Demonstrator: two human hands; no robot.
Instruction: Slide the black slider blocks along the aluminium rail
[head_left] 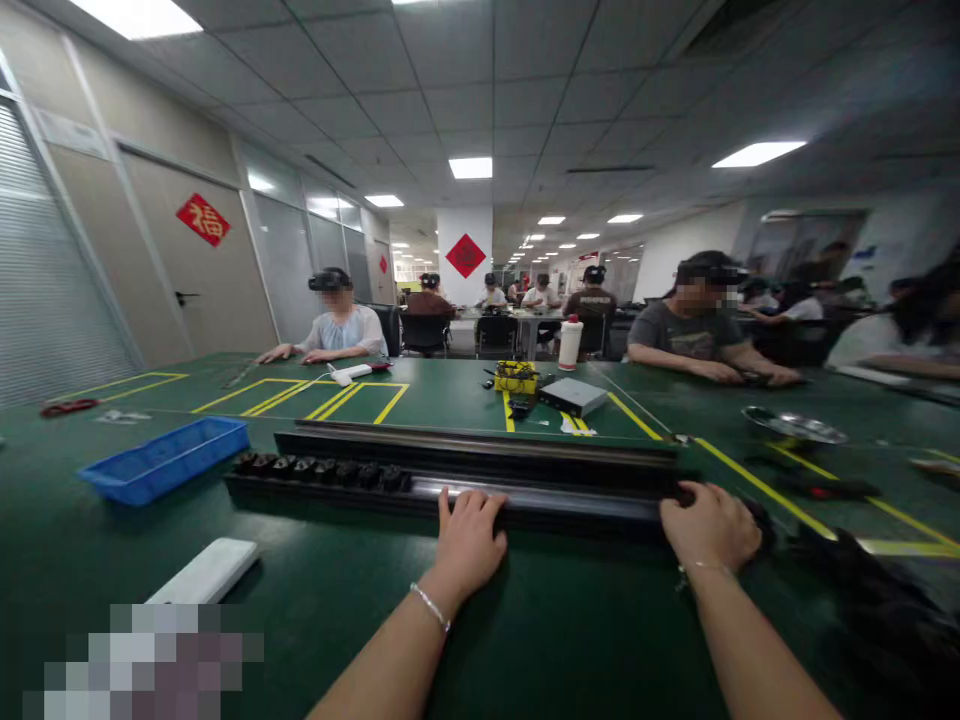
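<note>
A long black channel (570, 510) lies across the green table in front of me. Several small black block-like parts (326, 470) sit in a row in its left half. My left hand (471, 540) grips the channel's near edge around its middle, fingers over the rim and thumb on the near side. At the right end, my right hand (712, 528) is closed around the channel with its fingers curled; whether it also holds a small part is hidden. Behind, a second long black strip (480, 442) runs parallel to the channel.
A blue tray (165, 462) stands at the left, with a white object (206, 572) nearer me. Farther back are a grey box (574, 396), a yellow-black item (516, 377), a white bottle (570, 345) and a metal dish (795, 425). Other people sit around the table.
</note>
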